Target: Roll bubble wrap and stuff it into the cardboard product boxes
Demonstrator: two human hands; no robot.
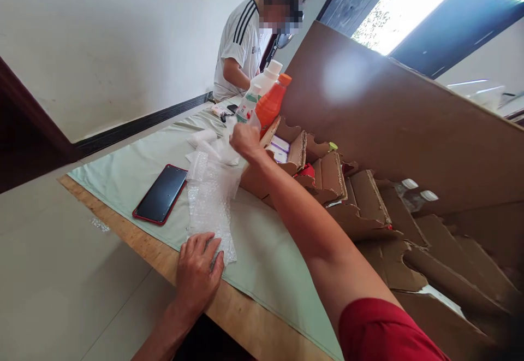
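A sheet of clear bubble wrap (210, 202) lies stretched along the pale green cloth (123, 170). My left hand (198, 273) presses flat on its near end by the table's wooden edge. My right hand (244, 140) reaches far forward and pinches the far end of the bubble wrap, lifting it a little. Just past that hand stand an orange bottle (270, 104) with an orange cap and a white bottle (264, 80) with a white cap.
A phone in a red case (161, 193) lies left of the wrap. Open cardboard boxes with dividers (356, 202) fill the right side, a large brown flap (388, 115) rising behind. Another person in a white shirt (239, 44) sits at the far end.
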